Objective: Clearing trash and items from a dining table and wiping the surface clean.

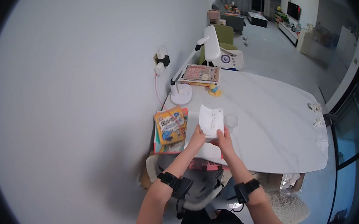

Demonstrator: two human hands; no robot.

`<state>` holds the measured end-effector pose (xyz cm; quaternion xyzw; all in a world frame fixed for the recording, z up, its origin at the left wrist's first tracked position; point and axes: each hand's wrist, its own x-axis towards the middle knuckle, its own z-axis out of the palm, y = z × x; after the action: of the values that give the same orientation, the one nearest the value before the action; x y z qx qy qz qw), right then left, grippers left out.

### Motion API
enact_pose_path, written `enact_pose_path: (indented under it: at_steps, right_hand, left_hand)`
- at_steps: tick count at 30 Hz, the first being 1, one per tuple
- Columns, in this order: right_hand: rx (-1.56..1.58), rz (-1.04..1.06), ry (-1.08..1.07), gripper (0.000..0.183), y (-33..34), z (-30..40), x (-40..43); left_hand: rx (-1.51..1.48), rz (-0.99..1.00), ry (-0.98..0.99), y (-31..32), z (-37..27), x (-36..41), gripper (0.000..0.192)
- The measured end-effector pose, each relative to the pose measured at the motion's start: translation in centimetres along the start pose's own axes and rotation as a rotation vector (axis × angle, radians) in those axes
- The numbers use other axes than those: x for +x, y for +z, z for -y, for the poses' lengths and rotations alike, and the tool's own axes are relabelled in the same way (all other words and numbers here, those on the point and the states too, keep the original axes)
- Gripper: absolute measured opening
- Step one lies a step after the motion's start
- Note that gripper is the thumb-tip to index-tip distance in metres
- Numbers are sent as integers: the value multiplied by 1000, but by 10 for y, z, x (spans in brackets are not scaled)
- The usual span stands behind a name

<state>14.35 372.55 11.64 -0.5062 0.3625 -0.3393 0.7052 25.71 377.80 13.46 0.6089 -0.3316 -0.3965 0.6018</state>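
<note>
Both my hands hold a white paper booklet (211, 122) with faint print on it, above the near edge of the table. My left hand (197, 138) grips its lower left edge. At the lower right corner, my right hand (224, 141) pinches it with the thumb on top. Beneath lie white sheets or an open book (208, 150) with a bit of red edge showing; my hands partly cover it. A clear drinking glass (231, 121) stands just right of the booklet. To the left, a yellow illustrated book (171, 127) rests on other books.
A white desk lamp (181, 94) stands by the wall, near a book stack (200, 75) and a small yellow toy (214, 90). Crumpled tissues (315, 107) lie at the right rim of the marble-patterned table (271, 114). A pink cable (156, 91) hangs from the wall socket. A grey chair (197, 181) stands before me.
</note>
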Motion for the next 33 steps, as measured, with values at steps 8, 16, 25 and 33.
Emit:
enact_pose_path:
  at_steps: [8, 16, 25, 33]
  right_hand:
    - [-16, -113, -10, 47, 49, -43, 124]
    - [-120, -226, -75, 48, 51, -78, 216]
    - [-652, -185, -307, 43, 41, -115, 260]
    - [-934, -345, -105, 49, 52, -118, 259]
  left_hand:
    - [2, -81, -33, -61, 61, 135, 42]
    - [-63, -46, 75, -63, 106, 221, 43]
    - [163, -44, 368, -77, 141, 260, 37]
    - [170, -50, 305, -85, 139, 253, 44]
